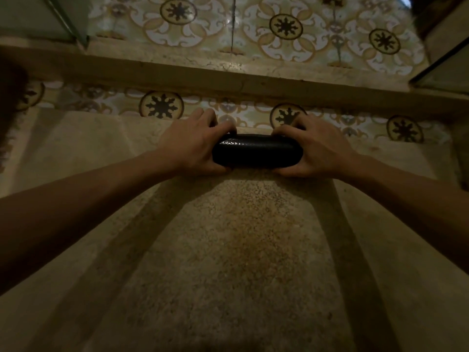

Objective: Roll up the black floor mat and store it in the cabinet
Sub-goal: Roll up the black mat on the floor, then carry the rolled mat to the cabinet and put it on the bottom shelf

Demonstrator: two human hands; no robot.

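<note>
The black floor mat [256,150] is a tight, shiny textured roll lying crosswise in the middle of the view, just above the speckled floor. My left hand [193,146] wraps its left end, fingers curled over the far side and thumb underneath. My right hand [317,148] clasps the right end the same way. Both ends of the roll are hidden inside my hands. No cabinet interior is visible.
A speckled stone floor [241,250] stretches below me. Ahead runs a raised stone sill [228,77] between strips of patterned floral tiles [286,26]. Glass-edged panels stand at the upper left [63,24] and upper right [441,69].
</note>
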